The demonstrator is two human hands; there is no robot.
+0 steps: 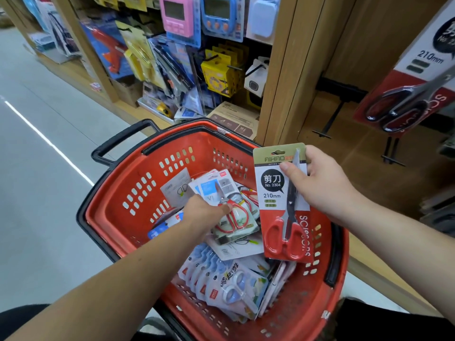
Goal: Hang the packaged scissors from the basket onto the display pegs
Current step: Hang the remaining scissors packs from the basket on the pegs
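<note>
Red-handled scissors on a red-and-white card are above the red plastic basket, pinched in our right hand; our left hand grips another red-handled carded pair inside that basket.

I count one red basket and two hands, the left hand and the right hand. There are two scissors cards marked "210mm": the held card and the hung card. In the basket one red-handled pack lies on top; the other packs overlap, so I cannot count them. Above hang two timers, a pink timer and a blue timer.
</note>
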